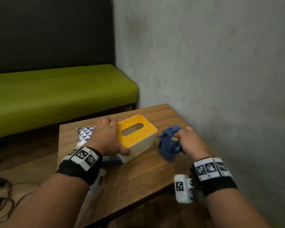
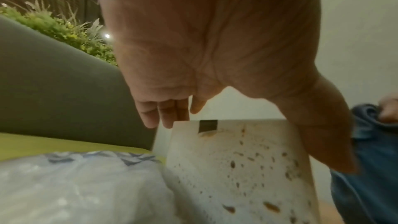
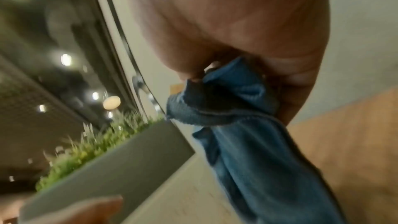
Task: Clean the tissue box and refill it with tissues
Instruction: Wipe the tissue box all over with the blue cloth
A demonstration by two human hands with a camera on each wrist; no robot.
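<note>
Risk I see: the tissue box (image 1: 143, 137) skids or tips once wiping starts; the left hand (image 1: 107, 135) clamps one end only, thumb on the near wall, fingers down the far side; stained wall under its palm could get missed. Right hand (image 1: 191, 142) is fisted round the bunched blue cloth (image 1: 168, 142), just beside the box, not touching it.

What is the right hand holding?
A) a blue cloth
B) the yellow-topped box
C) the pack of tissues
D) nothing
A: the right hand grips a bunched blue cloth beside the box, which the left hand holds.
</note>
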